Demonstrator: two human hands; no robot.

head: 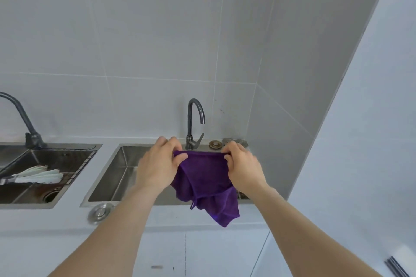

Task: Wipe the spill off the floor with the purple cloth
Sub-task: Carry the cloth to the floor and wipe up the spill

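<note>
The purple cloth [206, 184] hangs in the air over the right steel sink [117, 175], stretched along its top edge. My left hand [157, 164] pinches the cloth's upper left corner. My right hand [242, 166] pinches the upper right corner. The lower part of the cloth droops in folds down past the sink's front rim. No floor and no spill are in view.
A dark curved tap [193, 123] stands behind the right sink. A round metal plug [100, 212] lies on the white counter. The left sink [51, 164] holds white dishes [38, 175] in a rack. White cabinet doors [202, 252] run below; tiled walls close the corner at right.
</note>
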